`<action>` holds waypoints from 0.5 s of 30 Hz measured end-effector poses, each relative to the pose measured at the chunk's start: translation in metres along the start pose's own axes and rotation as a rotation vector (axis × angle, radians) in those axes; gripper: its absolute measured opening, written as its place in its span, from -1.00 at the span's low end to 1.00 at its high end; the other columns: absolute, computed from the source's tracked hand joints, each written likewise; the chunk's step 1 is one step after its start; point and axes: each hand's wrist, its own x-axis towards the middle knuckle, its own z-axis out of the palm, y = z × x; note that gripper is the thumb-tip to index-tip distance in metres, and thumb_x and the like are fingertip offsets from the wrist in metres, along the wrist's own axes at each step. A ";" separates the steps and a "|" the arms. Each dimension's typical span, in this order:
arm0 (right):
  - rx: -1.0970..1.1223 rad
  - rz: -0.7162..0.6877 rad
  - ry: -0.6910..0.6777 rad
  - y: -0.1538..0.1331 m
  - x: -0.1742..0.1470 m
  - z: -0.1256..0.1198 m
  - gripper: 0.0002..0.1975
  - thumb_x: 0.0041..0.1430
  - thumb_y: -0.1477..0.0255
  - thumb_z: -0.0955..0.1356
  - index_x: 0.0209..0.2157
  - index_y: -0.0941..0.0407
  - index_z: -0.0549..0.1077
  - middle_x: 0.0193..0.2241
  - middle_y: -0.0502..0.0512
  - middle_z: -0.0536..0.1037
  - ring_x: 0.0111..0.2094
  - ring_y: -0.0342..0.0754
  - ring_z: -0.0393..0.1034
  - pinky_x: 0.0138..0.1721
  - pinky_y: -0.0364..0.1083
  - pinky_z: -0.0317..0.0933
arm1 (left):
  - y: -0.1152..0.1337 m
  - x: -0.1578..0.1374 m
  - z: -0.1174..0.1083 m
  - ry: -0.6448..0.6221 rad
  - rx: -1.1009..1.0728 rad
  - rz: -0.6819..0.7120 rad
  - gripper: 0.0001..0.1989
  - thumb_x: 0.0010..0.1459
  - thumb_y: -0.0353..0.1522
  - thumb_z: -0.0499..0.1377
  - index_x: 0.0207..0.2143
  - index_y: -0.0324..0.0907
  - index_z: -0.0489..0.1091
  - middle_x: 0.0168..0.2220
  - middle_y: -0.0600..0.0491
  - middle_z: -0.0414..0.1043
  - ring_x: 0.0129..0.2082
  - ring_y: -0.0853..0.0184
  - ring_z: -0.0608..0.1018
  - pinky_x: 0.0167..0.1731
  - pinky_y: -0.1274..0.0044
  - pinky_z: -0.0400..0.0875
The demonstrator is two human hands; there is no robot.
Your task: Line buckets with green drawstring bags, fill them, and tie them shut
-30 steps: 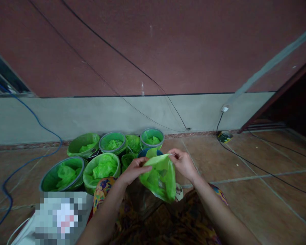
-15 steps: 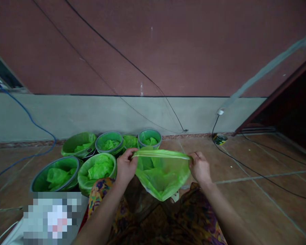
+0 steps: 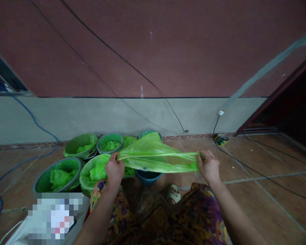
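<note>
A green plastic bag (image 3: 158,158) is stretched between my two hands, its edge pulled taut and its body billowing up and away from me. My left hand (image 3: 114,172) is closed on the bag's left end, in front of a lined bin. My right hand (image 3: 209,166) is closed on the right end, above the tiled floor. Below the bag, partly hidden by it, stands a blue bin (image 3: 148,177). Behind the bag, a lined bin (image 3: 144,133) by the wall is mostly covered from view.
Several bins with green liners, such as the grey-rimmed bin (image 3: 57,174), stand on the left. A blue cable (image 3: 44,130) hangs at far left. A dark tin (image 3: 221,139) and a black cable (image 3: 244,166) lie on the right. A slipper (image 3: 173,194) shows below.
My hands have moved farther apart, stretching the bag wider. The bag's body, which hung down toward me, has swung up and away, uncovering the blue bin and slipper.
</note>
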 end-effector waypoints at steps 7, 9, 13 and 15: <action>0.281 0.272 0.063 -0.014 0.024 -0.046 -0.72 0.04 0.24 0.34 -0.30 0.15 0.51 -0.42 0.10 0.54 -0.46 -0.04 0.42 -0.39 -0.06 0.31 | 0.003 0.025 -0.011 -0.112 -0.308 -0.099 -0.57 -0.02 -0.49 -0.01 -0.12 -0.25 0.50 -0.52 0.04 0.50 -0.55 0.27 0.51 -0.45 0.50 0.42; 0.227 0.119 0.422 -0.031 0.031 -0.067 -0.77 0.05 0.27 0.35 -0.30 0.10 0.50 -0.39 0.09 0.52 -0.41 -0.04 0.41 -0.34 -0.05 0.32 | 0.014 0.029 -0.016 -0.022 -0.521 -0.070 -0.55 0.00 -0.47 -0.02 -0.06 -0.25 0.45 -0.44 0.06 0.51 -0.58 0.34 0.49 -0.50 0.54 0.41; -0.059 -0.068 0.617 -0.033 0.000 -0.065 -0.92 0.02 0.37 0.34 -0.43 0.07 0.44 -0.49 0.12 0.47 -0.43 0.00 0.39 -0.38 -0.04 0.29 | 0.017 0.016 -0.005 0.114 -0.541 0.086 -0.48 0.02 -0.50 0.00 0.07 -0.20 0.37 -0.19 0.01 0.56 -0.37 0.34 0.56 -0.31 0.54 0.46; -0.125 0.014 0.076 -0.012 -0.034 -0.042 -0.91 -0.02 0.41 0.28 -0.52 0.08 0.42 -0.59 0.09 0.46 -0.54 -0.01 0.38 -0.49 -0.08 0.23 | 0.004 0.002 0.013 -0.147 -0.348 0.099 -0.56 -0.05 -0.56 0.05 -0.09 -0.24 0.48 -0.27 -0.04 0.58 -0.33 0.28 0.58 -0.26 0.53 0.44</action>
